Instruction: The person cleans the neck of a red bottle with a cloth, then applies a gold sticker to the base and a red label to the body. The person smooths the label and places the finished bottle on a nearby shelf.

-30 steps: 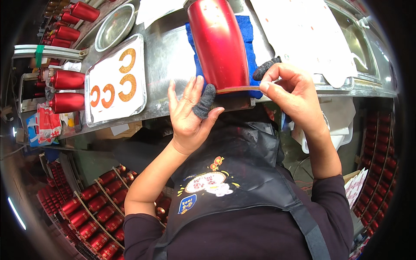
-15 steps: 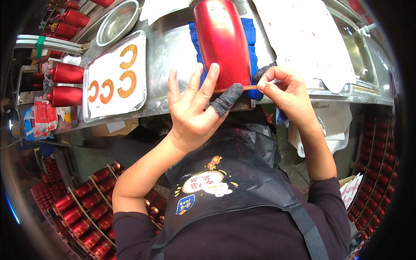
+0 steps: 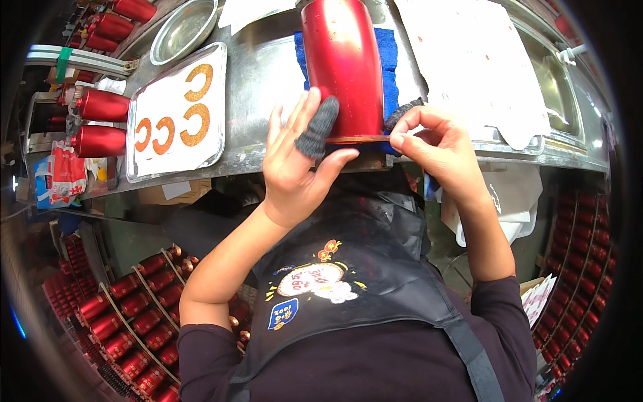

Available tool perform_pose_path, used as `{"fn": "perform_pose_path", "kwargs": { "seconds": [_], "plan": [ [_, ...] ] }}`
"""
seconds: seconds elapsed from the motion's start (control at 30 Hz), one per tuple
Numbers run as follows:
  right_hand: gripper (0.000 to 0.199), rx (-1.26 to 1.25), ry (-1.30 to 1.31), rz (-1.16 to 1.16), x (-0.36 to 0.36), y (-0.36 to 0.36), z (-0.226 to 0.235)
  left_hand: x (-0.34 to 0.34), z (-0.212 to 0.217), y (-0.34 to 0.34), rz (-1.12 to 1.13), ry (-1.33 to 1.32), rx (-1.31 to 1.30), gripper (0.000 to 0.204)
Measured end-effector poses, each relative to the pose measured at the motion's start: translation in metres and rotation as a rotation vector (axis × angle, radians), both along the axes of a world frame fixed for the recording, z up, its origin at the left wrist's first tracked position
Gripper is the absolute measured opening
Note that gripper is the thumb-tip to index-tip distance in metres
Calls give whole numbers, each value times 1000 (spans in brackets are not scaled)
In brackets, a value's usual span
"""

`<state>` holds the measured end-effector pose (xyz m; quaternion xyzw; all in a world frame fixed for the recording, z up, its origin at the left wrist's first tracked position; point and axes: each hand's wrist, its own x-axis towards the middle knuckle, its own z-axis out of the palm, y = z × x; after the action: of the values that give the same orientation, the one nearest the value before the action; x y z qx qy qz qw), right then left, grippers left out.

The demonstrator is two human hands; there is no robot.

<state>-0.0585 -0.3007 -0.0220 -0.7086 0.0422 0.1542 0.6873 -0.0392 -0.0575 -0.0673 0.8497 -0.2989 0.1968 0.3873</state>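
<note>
L hand (image 3: 295, 161) shifted left; strip (image 3: 362, 140) bared along red bottle's (image 3: 343, 67) near edge.
L fingers part-spread, nil gripped; strip's right end pinched by R hand (image 3: 439, 139).

The left forearm (image 3: 242, 250) slants inward to the open left hand (image 3: 293, 164), its fingers pointing away from the body, thumb stretched aside, index finger in a grey knit cover (image 3: 317, 128). The right forearm (image 3: 487, 224) stands steeper; the right hand (image 3: 440, 144) pinches thumb against bent finger.

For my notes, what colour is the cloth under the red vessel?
Blue cloth, best seen in the head view.
</note>
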Motion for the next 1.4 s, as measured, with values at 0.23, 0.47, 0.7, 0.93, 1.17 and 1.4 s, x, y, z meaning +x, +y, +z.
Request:
{"fn": "perform_pose_path", "kwargs": {
  "seconds": [0.23,0.47,0.7,0.93,1.17,1.4],
  "plan": [
    [10,14,11,-33,-3,-5,9,-8,-11,18,-62,-86,131,44],
    [10,14,-28,-59,2,-5,-7,-3,-1,8,-45,-206,219,41],
    [8,52,-39,-45,4,-2,-15,8,24,-16,-56,-350,332,23],
    [10,-13,47,-18,2,2,-13,13,17,-24,9,-154,117,52],
    [14,86,-60,-46,-3,7,-2,-7,-1,7,0,10,10,48],
    [14,67,-29,-45,0,1,-5,-7,-2,15,-66,-142,206,46]
  ]
}}
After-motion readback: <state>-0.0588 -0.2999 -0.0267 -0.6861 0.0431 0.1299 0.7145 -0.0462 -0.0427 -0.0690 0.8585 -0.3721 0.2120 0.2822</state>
